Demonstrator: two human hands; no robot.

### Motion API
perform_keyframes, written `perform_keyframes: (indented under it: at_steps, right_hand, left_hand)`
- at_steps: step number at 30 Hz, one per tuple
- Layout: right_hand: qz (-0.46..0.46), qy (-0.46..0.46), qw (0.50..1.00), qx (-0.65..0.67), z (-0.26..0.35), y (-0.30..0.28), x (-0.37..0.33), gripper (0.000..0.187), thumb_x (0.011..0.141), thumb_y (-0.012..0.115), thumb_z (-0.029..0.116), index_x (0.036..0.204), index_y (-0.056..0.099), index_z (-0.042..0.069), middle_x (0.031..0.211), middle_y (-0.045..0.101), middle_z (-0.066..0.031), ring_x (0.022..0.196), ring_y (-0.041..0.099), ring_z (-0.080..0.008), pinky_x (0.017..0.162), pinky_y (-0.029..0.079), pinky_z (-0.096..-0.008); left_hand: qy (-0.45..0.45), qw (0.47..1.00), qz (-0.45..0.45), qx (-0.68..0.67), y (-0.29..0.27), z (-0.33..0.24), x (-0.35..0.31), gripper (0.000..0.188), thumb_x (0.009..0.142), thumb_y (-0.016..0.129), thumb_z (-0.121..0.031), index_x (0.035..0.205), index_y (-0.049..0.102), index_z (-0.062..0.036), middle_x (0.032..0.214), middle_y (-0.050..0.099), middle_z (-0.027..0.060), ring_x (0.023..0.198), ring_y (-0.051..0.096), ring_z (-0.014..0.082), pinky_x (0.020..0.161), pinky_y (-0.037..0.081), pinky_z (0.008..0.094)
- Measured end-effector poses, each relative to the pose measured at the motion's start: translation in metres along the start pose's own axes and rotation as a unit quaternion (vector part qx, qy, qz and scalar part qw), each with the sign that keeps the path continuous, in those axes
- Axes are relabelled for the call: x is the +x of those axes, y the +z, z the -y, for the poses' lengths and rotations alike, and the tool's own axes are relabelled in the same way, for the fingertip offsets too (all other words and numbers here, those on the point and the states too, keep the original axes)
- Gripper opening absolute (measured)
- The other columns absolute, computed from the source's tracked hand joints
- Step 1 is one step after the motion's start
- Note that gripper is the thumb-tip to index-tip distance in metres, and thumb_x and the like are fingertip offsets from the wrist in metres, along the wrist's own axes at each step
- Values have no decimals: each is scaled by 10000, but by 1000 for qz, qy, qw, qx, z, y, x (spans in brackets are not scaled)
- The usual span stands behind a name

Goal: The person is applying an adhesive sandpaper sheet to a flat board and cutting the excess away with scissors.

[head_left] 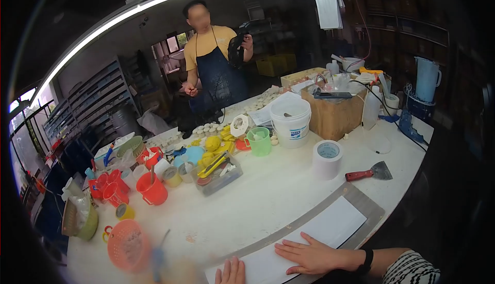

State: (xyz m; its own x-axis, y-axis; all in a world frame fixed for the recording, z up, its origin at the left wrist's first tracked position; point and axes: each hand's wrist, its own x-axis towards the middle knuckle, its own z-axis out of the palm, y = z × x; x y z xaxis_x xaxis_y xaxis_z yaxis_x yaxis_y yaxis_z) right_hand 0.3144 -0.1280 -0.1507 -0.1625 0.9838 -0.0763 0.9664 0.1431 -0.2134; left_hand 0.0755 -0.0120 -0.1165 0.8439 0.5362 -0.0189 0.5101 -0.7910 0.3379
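A long white sheet (337,221) lies over a grey flat board (368,206) along the near edge of the table. My right hand (308,255) rests flat on the sheet with its fingers spread and nothing in it. My left hand (230,271) is at the bottom edge of the view, fingers stretched out on the sheet's left end; its palm is cut off. Right of the sheet's far end lies a red-handled scraper (368,172) with a wide metal blade. A white roll (327,163) stands upright just left of it.
A coral perforated basket (129,245) and a blurred blue-handled tool (158,261) lie at the near left. Behind are red cups (152,188), a clear tool bin (219,174), a white bucket (290,119) and a cardboard box (334,113). An aproned person (216,62) stands across the table.
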Motion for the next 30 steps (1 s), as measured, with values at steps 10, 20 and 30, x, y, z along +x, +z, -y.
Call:
perform_keyframes:
  at_steps: [10,20,30]
  right_hand:
    - [-21,137,989,50,-57,-11,-56,676,975,312,550,1494,238,122,1557,236,-52,1441,199,-219,1096,80,-661]
    - [-116,394,905,113,-112,-17,-100,727,925,443,532,1447,314,44,1527,283,-123,1428,194,-342,1095,63,-655]
    - [-223,341,913,-30,-81,-12,-75,729,891,523,503,1394,383,-6,1493,291,-225,1406,179,-427,1085,104,-656]
  left_hand:
    - [-14,1000,0,12,3,2,1,904,753,720,-317,1450,258,24,1533,227,201,1421,190,370,1141,175,506]
    - [-45,998,-3,37,2,4,-1,881,774,707,-336,1458,261,-3,1530,244,186,1410,211,374,1134,185,522]
    - [-57,998,-9,29,3,7,-1,884,780,698,-350,1465,253,-12,1538,212,195,1414,186,393,1129,166,555]
